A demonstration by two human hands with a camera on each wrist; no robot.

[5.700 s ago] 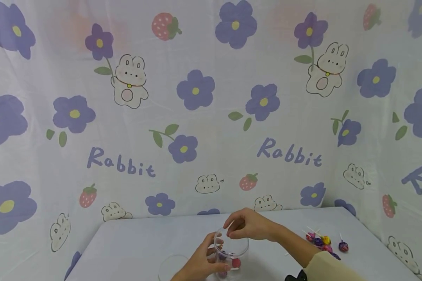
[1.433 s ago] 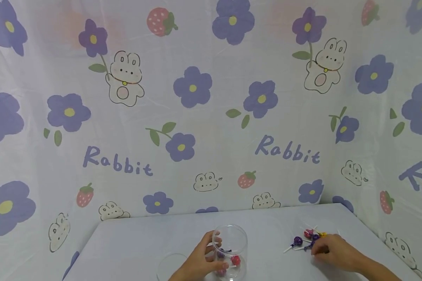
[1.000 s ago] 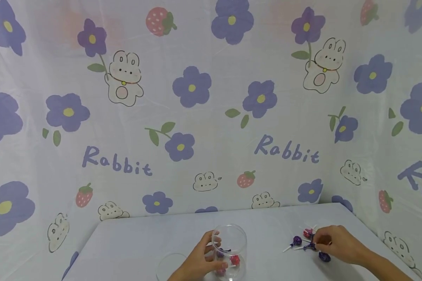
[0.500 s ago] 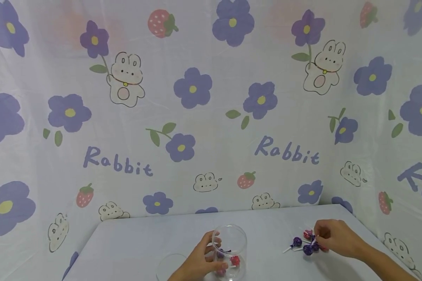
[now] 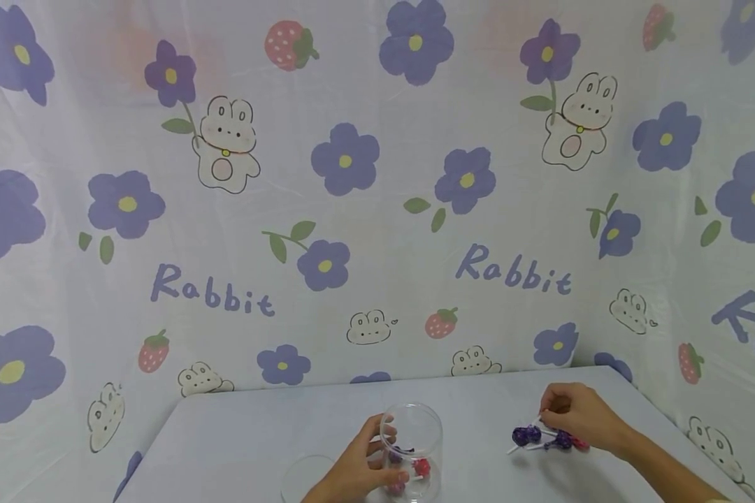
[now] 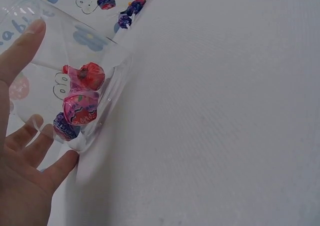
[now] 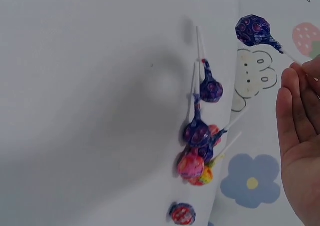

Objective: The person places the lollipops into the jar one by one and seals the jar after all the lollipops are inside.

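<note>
My left hand (image 5: 358,467) grips a clear, open-topped jar (image 5: 426,429) from its left side, thumb in front and fingers around the back. Inside lie a few wrapped lollipops, red, pink and purple; a pink one (image 6: 81,107) shows through the wall in the left wrist view. Over on the right, my right hand (image 5: 585,417) pinches the white stick of a purple lollipop (image 7: 253,31) between thumb and fingertips. It hangs head down above the loose lollipops, apart from them in the right wrist view.
Below the right hand lies a cluster of loose lollipops: purple (image 7: 196,132), pink (image 7: 191,166) and yellow, with a separate one (image 7: 182,214) to the side. A clear round lid (image 5: 287,475) rests left of the jar on the white table (image 5: 226,433). A printed curtain stands behind.
Earlier, the right hand was over the jar's mouth. It then reached into the pile, took a purple lollipop by its stick and moved left with it. The left hand keeps its grip.
</note>
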